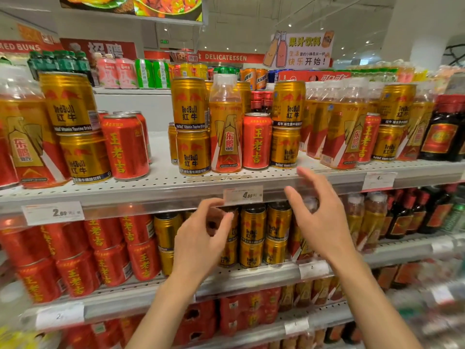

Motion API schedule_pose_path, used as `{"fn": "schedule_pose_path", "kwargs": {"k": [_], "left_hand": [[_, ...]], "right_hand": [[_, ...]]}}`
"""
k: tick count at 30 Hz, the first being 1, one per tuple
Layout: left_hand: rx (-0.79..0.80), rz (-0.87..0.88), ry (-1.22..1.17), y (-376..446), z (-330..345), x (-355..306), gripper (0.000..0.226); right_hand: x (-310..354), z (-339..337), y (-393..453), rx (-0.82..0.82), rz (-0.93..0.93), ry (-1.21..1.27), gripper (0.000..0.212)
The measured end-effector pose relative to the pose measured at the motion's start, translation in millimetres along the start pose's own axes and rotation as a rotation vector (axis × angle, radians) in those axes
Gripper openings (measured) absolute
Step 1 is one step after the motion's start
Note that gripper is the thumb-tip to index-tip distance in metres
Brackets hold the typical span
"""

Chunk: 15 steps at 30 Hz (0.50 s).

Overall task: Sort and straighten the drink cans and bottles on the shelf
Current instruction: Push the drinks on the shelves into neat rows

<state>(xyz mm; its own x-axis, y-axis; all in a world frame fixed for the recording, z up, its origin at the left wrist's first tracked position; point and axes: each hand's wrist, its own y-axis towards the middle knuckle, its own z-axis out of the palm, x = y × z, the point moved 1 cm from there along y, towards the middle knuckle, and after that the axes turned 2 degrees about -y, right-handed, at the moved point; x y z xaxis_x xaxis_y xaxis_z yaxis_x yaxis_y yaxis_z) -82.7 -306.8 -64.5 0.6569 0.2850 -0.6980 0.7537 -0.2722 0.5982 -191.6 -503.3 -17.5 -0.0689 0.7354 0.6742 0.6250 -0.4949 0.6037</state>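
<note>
both hands hold nothing, left hand [201, 238] loosely curled, right hand [319, 217] spread, its fingertips just below the mixed red wanglaoji can [256, 142] and gold red bull stack [285, 147], probably to regroup them.

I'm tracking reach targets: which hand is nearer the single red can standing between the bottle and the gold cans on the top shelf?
Right. The right hand reaches up just below-right of the red can; the left hand sits lower and further left.
</note>
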Motion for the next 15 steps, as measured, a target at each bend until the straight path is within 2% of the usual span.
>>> {"fn": "schedule_pose_path", "kwargs": {"k": [3,8,15], "left_hand": [[0.023,-0.097,-0.127,-28.7,-4.0,21.2,0.03],[0.084,-0.241,-0.17,-69.0,-3.2,44.4,0.034],[0.093,-0.303,-0.128,-86.0,22.4,30.2,0.033]], "right_hand": [[-15.0,13.1,-45.9,0.089,0.087,0.048,0.045],[-54.2,30.7,-99.0,0.213,0.253,0.008,0.031],[-98.1,15.4,-107.3,0.233,0.247,-0.039,0.025]]}}
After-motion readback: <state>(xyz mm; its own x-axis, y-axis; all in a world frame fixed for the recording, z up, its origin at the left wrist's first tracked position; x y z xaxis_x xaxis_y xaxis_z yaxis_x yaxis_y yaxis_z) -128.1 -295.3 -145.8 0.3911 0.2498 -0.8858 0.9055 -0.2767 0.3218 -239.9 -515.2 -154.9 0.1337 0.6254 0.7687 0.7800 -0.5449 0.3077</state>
